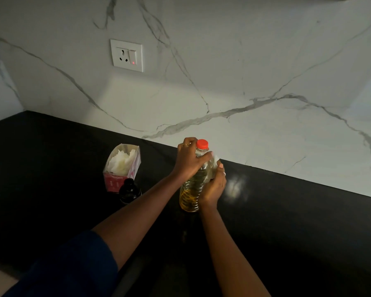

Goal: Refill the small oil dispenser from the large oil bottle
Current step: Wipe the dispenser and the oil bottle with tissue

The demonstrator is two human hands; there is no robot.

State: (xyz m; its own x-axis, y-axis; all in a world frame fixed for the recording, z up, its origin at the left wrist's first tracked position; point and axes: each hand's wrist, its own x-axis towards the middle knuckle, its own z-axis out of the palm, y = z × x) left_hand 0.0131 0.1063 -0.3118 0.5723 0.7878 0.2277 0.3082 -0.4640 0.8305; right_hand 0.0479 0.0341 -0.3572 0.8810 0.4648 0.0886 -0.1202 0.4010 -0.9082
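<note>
— Holding anything right now?
— Yes, both hands are on it. My left hand (pixel 189 160) wraps the shoulder of the large oil bottle (pixel 190 191), just under its red cap (pixel 202 144). My right hand (pixel 215 186) curls round its right side.
— Where's the bottle?
— Upright on the black counter (pixel 287 215), near the marble wall, capped, with yellow oil showing in its lower part. The small dark bottle (pixel 129 190) stands to its left, just in front of the tissue box (pixel 124 166).
</note>
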